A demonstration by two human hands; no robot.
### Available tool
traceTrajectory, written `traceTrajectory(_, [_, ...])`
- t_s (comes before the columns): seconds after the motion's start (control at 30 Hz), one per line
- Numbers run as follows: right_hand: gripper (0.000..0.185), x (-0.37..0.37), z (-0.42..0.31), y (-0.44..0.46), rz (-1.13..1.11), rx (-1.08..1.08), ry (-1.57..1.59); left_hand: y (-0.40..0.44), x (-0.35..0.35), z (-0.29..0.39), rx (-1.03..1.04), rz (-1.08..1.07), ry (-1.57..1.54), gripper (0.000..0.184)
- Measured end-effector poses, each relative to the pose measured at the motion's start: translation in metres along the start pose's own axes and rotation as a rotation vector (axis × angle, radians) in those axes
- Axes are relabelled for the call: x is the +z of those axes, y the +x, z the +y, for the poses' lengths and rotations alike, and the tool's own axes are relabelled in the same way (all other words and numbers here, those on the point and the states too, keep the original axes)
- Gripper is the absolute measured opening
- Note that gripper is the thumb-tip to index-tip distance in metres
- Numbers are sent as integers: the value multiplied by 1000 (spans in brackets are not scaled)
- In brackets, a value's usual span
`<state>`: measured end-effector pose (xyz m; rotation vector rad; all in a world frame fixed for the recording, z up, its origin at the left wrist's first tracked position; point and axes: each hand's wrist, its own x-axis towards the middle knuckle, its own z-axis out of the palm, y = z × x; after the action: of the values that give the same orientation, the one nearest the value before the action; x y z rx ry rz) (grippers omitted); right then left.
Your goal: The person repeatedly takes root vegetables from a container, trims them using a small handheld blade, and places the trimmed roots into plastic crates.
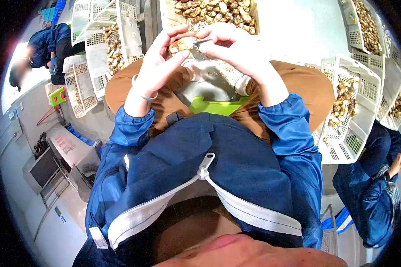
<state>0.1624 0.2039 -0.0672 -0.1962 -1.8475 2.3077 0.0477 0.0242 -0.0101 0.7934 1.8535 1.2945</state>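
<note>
Between my two hands, near the top centre, is a small brown-and-white mushroom-like piece (182,45). My left hand (162,55) has its fingers curled round this piece. My right hand (229,46) is closed on a small dark blade-like tool (202,46), whose end is close to the piece. Just beyond my hands stands a white crate (167,15) full of similar brown-and-white pieces. Below my hands, between my knees, lie a grey metallic surface (209,86) with crumbs and a bright green object (218,107).
White perforated crates with more pieces stand at the left (96,53) and right (370,89). A person in blue (51,42) sits at the upper left, another (370,191) at the lower right. A green stool-like object (57,96) is at the left.
</note>
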Motion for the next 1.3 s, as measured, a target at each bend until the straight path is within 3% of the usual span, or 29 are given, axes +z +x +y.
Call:
traceTrajectory(0.07, [12, 5, 11, 0, 26, -163, -121, 2, -3, -11, 129, -18, 133, 54])
traceTrajectory(0.1, [12, 3, 11, 6, -3, -106, 22, 2, -4, -9, 147, -31, 216, 52])
traceTrajectory(0.2, [13, -6, -1, 3, 13, 196, 43, 0, 4, -2, 150, -9, 64, 50])
traceTrajectory(0.33, [18, 8, 14, 1, 36, -109, -83, 2, -3, -8, 238, -4, 329, 61])
traceTrajectory(0.37, [17, 6, 12, 0, 30, -16, -51, 1, -5, -6, 231, -19, 461, 64])
traceTrajectory(0.43, [17, -1, -4, 1, 16, 163, 7, 0, -1, -6, 217, -7, 338, 65])
traceTrajectory(0.47, [17, -2, -4, 1, 11, 160, 22, 0, 0, -6, 213, 0, 277, 65])
traceTrajectory(0.6, [19, 3, 6, 2, 14, 62, 73, 1, -4, 2, 242, -18, 549, 68])
traceTrajectory(0.77, [18, -1, 3, 3, -22, 183, 320, -3, 3, -2, 182, 7, 127, 74])
traceTrajectory(0.9, [12, 6, 8, 1, -7, 64, 162, 0, 5, -5, 268, 16, 256, 74])
traceTrajectory(1.0, [13, 3, 8, 0, -26, 11, 117, -2, 12, -6, 97, 114, 180, 69])
traceTrajectory(1.07, [12, 2, 0, -1, -50, -59, 102, -5, -2, -15, -175, -18, 177, 52])
traceTrajectory(1.1, [9, -1, 2, 4, -67, -221, -80, -5, 0, -13, -157, 16, 73, 50])
traceTrajectory(1.2, [7, 0, 0, 2, -59, -138, 77, -7, -4, -8, -269, 46, -201, 44])
traceTrajectory(1.23, [9, -1, -14, -2, -67, 76, 89, -6, -6, -5, -328, 45, -286, 43])
traceTrajectory(1.3, [10, 1, -8, -2, -42, 7, 78, -5, 1, 4, -238, 59, -170, 42])
